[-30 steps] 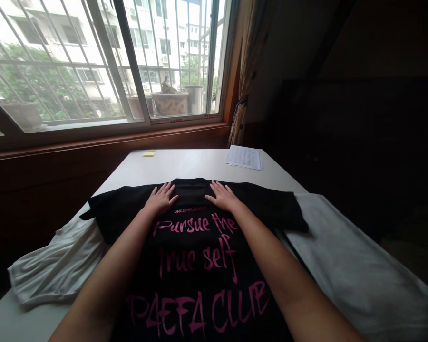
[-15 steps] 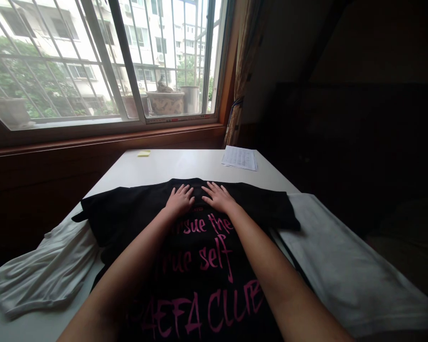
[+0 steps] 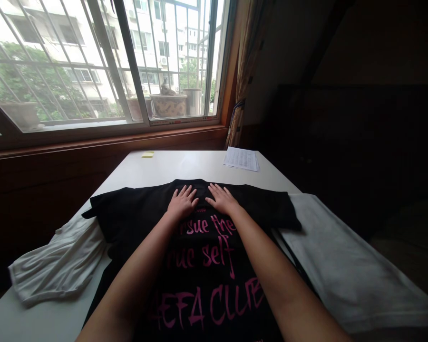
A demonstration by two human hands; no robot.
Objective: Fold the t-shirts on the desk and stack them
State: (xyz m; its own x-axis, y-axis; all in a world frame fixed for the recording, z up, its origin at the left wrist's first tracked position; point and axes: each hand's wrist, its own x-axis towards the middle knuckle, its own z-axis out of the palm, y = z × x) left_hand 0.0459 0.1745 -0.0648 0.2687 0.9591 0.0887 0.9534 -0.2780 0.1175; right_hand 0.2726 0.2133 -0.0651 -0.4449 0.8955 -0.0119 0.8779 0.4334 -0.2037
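Note:
A black T-shirt (image 3: 135, 213) with pink lettering lies spread out, its collar toward the window and its sleeves out to both sides. My left hand (image 3: 181, 201) rests flat on it just below the collar, fingers spread. Beside it, my right hand (image 3: 221, 197) also lies flat on the cloth, fingers apart and pointing away from me. A narrow strip of black cloth shows between the two hands. My forearms cover part of the lettering, and the shirt's lower end runs out of the picture.
Under the shirt is a white table (image 3: 196, 164). A crumpled white garment (image 3: 60, 261) lies to the left, a pale grey cloth (image 3: 342, 261) to the right. Near the far edge are yellow sticky notes (image 3: 148, 154) and some printed papers (image 3: 241, 158). Behind stands a barred window (image 3: 92, 71).
The view has shifted slightly, so most things sit a little further right. Both hands stay flat near the collar, with little visible movement on the shirt.

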